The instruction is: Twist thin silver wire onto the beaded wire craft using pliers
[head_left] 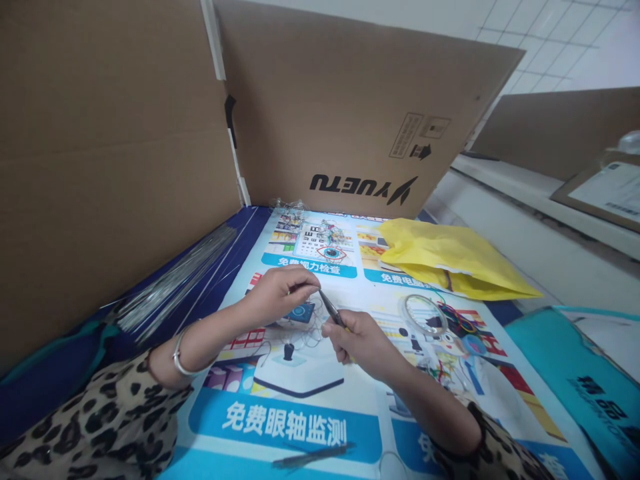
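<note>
- The right hand [363, 341] curls closed around a slim, tapered, dark-grey metal tool [331, 309], which slants up between both sets of fingers.
- The left hand [283, 293] has thumb and forefinger pinched together at the tool's point; from where I stand, I can't tell what sits between them.
- Beneath the fingers spreads a flat blue-and-white printed sheet [300, 387].
- Left of them fans a bundle of straight, silvery wires [175, 277].
- Right of them lie a pale round coil [426, 329] and a creased yellow bag [445, 250].
</note>
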`<state>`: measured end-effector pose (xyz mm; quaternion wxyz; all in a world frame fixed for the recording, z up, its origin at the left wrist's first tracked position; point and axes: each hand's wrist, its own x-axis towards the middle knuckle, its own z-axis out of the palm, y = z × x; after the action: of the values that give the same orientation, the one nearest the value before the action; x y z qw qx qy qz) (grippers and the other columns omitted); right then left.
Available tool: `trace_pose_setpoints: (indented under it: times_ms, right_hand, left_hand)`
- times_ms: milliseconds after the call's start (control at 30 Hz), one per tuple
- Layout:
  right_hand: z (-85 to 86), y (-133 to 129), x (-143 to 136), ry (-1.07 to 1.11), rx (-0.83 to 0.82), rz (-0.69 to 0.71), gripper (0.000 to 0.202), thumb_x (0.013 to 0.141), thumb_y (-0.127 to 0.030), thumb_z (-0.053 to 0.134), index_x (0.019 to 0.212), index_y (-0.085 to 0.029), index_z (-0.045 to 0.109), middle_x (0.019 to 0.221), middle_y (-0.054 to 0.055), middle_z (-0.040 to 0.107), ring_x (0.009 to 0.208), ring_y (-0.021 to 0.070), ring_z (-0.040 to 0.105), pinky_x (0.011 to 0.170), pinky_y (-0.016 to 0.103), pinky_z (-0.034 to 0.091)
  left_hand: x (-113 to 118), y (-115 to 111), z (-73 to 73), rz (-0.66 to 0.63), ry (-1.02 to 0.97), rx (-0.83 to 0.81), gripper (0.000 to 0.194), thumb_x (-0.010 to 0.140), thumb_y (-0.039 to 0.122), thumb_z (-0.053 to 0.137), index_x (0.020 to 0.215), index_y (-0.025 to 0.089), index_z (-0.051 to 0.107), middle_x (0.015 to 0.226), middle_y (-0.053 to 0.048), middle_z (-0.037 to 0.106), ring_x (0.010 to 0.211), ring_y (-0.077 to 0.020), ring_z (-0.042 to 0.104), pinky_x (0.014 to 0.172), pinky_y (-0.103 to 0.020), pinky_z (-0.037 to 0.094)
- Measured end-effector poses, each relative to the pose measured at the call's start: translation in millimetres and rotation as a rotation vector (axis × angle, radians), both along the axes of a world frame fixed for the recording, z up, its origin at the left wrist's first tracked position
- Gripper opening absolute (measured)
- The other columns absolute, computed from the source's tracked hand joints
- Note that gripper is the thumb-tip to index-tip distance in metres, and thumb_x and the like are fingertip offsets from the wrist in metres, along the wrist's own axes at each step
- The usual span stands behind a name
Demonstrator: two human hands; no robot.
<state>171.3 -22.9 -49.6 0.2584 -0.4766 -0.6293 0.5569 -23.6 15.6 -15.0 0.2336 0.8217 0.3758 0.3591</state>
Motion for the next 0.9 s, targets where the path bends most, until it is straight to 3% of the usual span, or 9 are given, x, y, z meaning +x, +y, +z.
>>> trace_pose_setpoints:
  times_ms: [167,333,567,633,700,800,900]
  right_hand:
    - [1.7,-5.9,-4.1,0.008,-0.04,0.045,0.018,0.08,-0.035,0.049,0.074,-0.019,0.048,0.043,-0.007,0.048,0.037,0.008,0.044,0.038,0.018,0.035]
    - [3.7,-5.9,-2.0,-0.118,0.074,0.063,0.016,0.08,-0.032,0.047,0.073,-0.019,0.051,0.044,-0.007,0.044,0.04,0.0079,0.042,0.041,0.019,0.033]
    - [8.1,-0.2,4.0,-0.289,0.306,0.075,0.018,0.08,-0.031,0.05,0.068,-0.018,0.054,0.056,-0.004,0.047,0.054,0.0089,0.043,0.05,0.02,0.032]
    - [6.8,1.3,6.3,-0.264,0.268,0.093,0.017,0.08,-0.03,0.049,0.069,-0.018,0.055,0.055,-0.004,0.047,0.052,0.0089,0.043,0.049,0.02,0.032]
    - [5.6,2.0,8.4,-0.174,0.13,0.132,0.017,0.079,-0.032,0.048,0.073,-0.018,0.054,0.05,-0.006,0.044,0.046,0.0086,0.042,0.045,0.02,0.033]
    - [6.9,-0.7,8.2,-0.088,0.027,0.196,0.017,0.08,-0.033,0.047,0.076,-0.018,0.053,0.046,-0.007,0.041,0.04,0.0083,0.039,0.043,0.02,0.034]
    - [12.5,-9.1,0.9,-0.235,0.333,0.225,0.018,0.081,-0.03,0.049,0.071,-0.017,0.055,0.057,-0.002,0.051,0.052,0.0096,0.047,0.051,0.021,0.035]
  left_hand:
    - [-4.1,2.3,-5.0,-0.088,0.124,0.157,0.02,0.086,0.013,0.042,0.089,0.016,0.061,0.084,-0.005,0.064,0.078,-0.0133,0.057,0.07,-0.024,0.042]
    - [-4.0,-0.3,4.6,-0.103,0.118,0.018,0.018,0.084,0.01,0.041,0.076,0.016,0.056,0.073,0.0,0.058,0.071,-0.0109,0.053,0.066,-0.021,0.038]
    - [-0.8,-3.6,9.8,-0.082,0.104,-0.122,0.015,0.082,0.011,0.043,0.072,0.016,0.053,0.072,0.002,0.055,0.069,-0.0102,0.05,0.065,-0.021,0.035]
    - [0.9,-6.3,10.9,-0.052,0.094,-0.142,0.015,0.081,0.011,0.042,0.07,0.016,0.052,0.071,0.002,0.054,0.069,-0.0104,0.049,0.064,-0.021,0.034]
    - [2.0,-8.5,11.8,-0.049,0.063,-0.168,0.015,0.08,0.011,0.043,0.069,0.016,0.052,0.071,0.002,0.054,0.069,-0.0106,0.048,0.064,-0.021,0.034]
    - [2.5,-8.1,10.2,-0.105,-0.067,-0.33,0.012,0.079,0.019,0.046,0.07,0.016,0.053,0.068,0.002,0.051,0.064,-0.0102,0.045,0.061,-0.022,0.033]
    - [2.5,-4.2,5.2,-0.095,-0.26,-0.592,0.014,0.077,0.028,0.05,0.071,0.015,0.051,0.059,0.004,0.044,0.053,-0.0085,0.038,0.052,-0.021,0.03]
